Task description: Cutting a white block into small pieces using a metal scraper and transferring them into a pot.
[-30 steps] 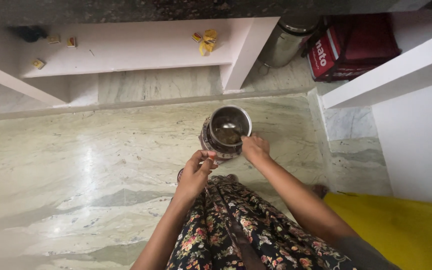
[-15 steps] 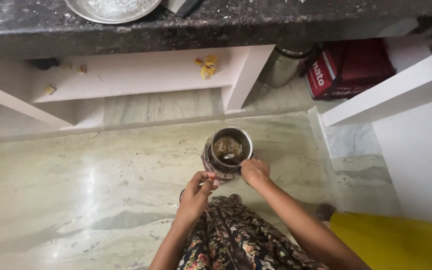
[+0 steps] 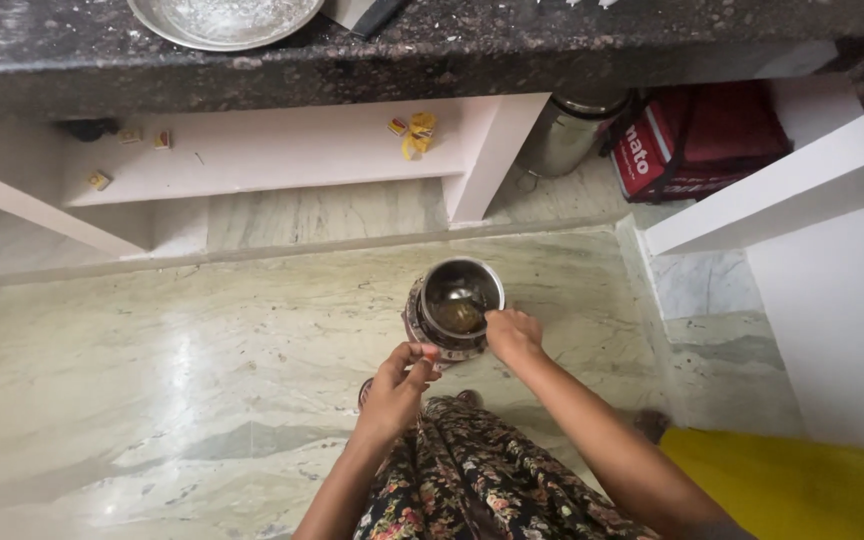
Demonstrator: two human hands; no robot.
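Gripping a steel pot [image 3: 454,306] from both sides, the left hand [image 3: 399,388] closes its fingers on the near-left rim while the right hand [image 3: 512,332] curls its fingers over the right rim. The pot is held above the marble floor [image 3: 152,370], near a dark stone counter [image 3: 512,50] bearing a steel plate [image 3: 224,18] at the far edge. A steel canister [image 3: 570,132] and a red bag [image 3: 697,135] stand under the counter, far right.

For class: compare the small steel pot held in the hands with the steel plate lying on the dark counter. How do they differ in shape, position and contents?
The steel pot is deep and narrow; the steel plate is wide and shallow. The pot is held over the marble floor by the left hand and right hand; the plate rests on the counter, partly out of view. The pot holds something brownish; the plate looks whitish inside. Both are round, shiny metal.
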